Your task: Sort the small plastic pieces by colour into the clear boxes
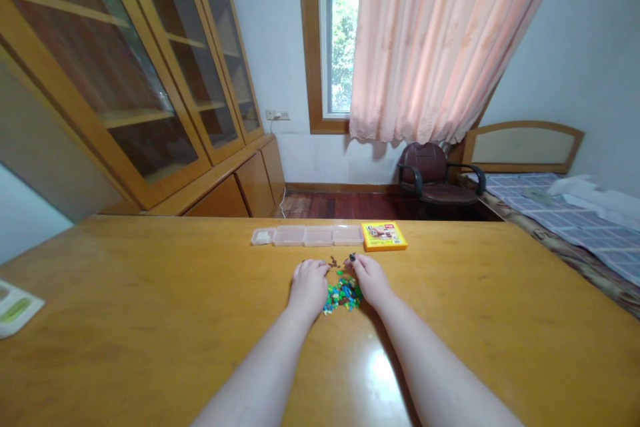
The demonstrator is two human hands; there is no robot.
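Observation:
A small heap of tiny green, blue and brown building pieces (343,295) lies on the wooden table (150,320) between my hands. My left hand (309,283) rests at the heap's left side with its fingers curled together; what they hold is too small to name. My right hand (369,277) sits on the heap's right side, fingertips pinched on a small dark piece (352,257). A few brown pieces (333,261) lie just beyond the fingertips.
A clear plastic organiser box with several compartments (307,235) and a yellow box (383,236) lie further back on the table. A paper sheet (15,307) is at the left edge. Beyond stand a glass-door cabinet (150,80), an armchair (436,173) and a bed (575,220).

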